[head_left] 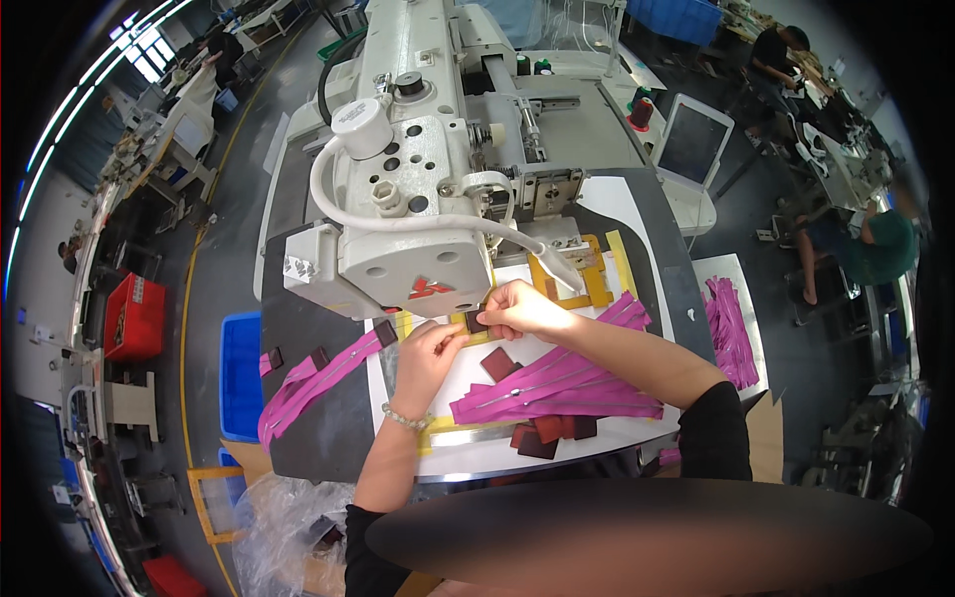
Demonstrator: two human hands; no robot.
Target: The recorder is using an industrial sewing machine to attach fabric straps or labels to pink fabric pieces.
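Under the head of a large white sewing machine (408,239), my right hand (522,310) pinches a small dark square patch (476,321) at a yellow-edged frame. Close beside it on the left is my left hand (423,358), thumb and fingertips pressed together; anything between them is too small to make out. Right of my hands lies a bundle of magenta zippers (557,386). A dark red patch (498,364) rests next to it, and several more patches (547,432) lie along its near side. Farther left, other magenta zippers (316,383) carry dark patches at their ends.
A yellow clamp frame (587,277) sits beneath the machine's arm. More magenta zippers (731,333) lie on a side board at right, below a screen panel (692,141). Left of the table stand a blue bin (241,378) and clear plastic wrap (288,527). Other people work farther off.
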